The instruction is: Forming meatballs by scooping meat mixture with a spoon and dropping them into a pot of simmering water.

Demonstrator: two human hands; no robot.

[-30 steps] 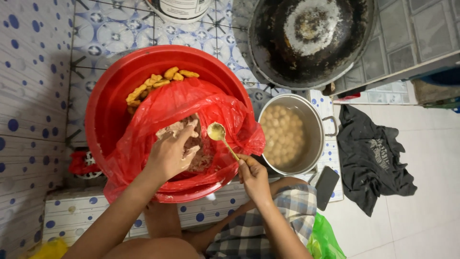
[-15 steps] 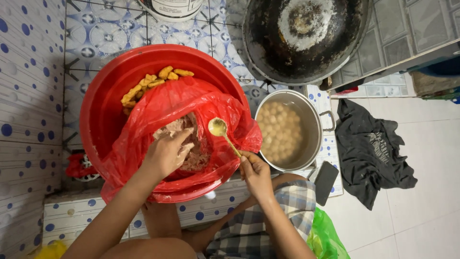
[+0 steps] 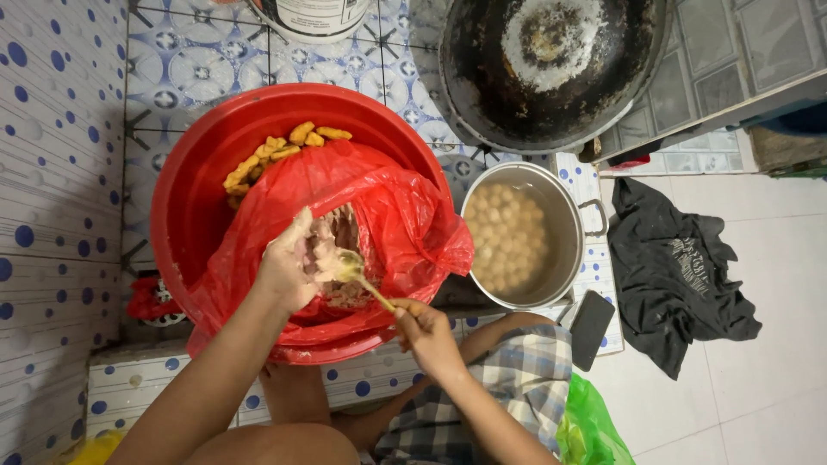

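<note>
A big red basin (image 3: 185,198) holds a red plastic bag (image 3: 388,215) full of pale meat paste (image 3: 340,237). My left hand (image 3: 289,267) reaches into the bag and squeezes a lump of paste. A gold spoon (image 3: 362,280) is gripped by my right hand (image 3: 426,331) with its bowl against the lump at my left fist. Several yellow fried pieces (image 3: 276,151) lie at the basin's far side. A steel pot (image 3: 564,215) of pale round balls in liquid stands to the right of the basin.
A large blackened wok (image 3: 551,65) sits behind the pot. A white bucket (image 3: 314,17) stands at the top edge. A dark cloth (image 3: 680,275) lies on the floor at right, a dark phone (image 3: 592,319) by the pot, a green bag (image 3: 590,422) near my knee.
The spoon has come down from above the bag's right rim into the paste at my left hand. My left hand has shifted slightly deeper into the bag.
</note>
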